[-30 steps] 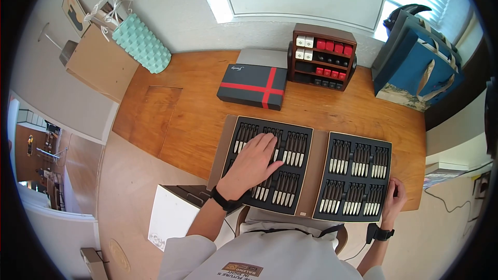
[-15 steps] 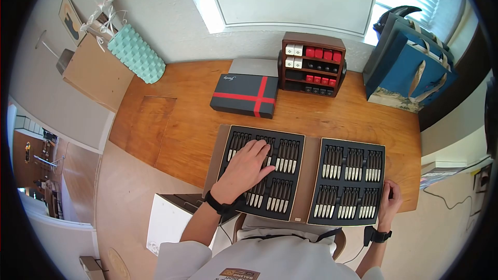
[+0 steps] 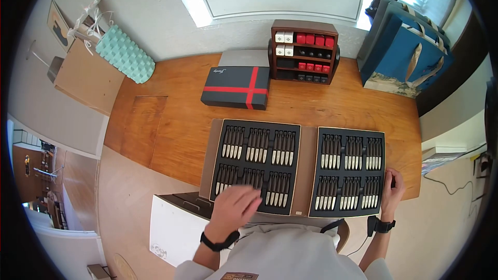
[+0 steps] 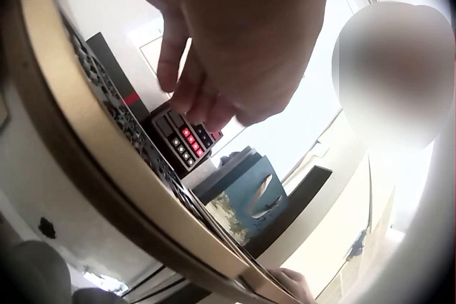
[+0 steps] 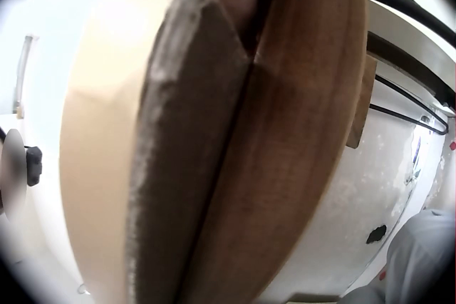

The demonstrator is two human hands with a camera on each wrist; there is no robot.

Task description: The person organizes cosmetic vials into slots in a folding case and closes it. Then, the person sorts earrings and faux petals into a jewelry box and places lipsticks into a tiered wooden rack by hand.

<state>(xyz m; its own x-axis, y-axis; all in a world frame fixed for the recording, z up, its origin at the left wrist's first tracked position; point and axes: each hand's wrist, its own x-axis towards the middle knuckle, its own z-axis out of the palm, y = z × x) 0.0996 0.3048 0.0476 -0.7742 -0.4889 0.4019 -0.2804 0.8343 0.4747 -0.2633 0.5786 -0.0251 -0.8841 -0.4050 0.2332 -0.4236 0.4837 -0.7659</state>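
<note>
An opened two-panel case lies on the table, its left tray (image 3: 259, 171) and right tray (image 3: 345, 173) joined by a brown spine (image 3: 306, 176). Slim brown pieces with silver pointed ends (image 3: 282, 158) fill the slots in rows. My left hand (image 3: 234, 210) hovers over the near edge of the left tray, fingers loosely bent and holding nothing; the left wrist view shows its fingers (image 4: 196, 94) hanging free. My right hand (image 3: 392, 194) rests against the right tray's outer edge with loosely curled fingers. In the right wrist view it sits at the case corner (image 5: 192, 40), largely cut off.
Behind the case stand a dark box with a red ribbon (image 3: 236, 96) and a small wooden rack (image 3: 303, 52) of red, white and black pieces. Blue paper bags (image 3: 404, 52) stand back right, a mint bumpy roller (image 3: 124, 54) back left. A white cabinet (image 3: 179, 231) is near left.
My left hand has lifted from the middle of the left tray and drawn back toward my body, uncovering the upper rows. My right hand stays at the case's right edge.
</note>
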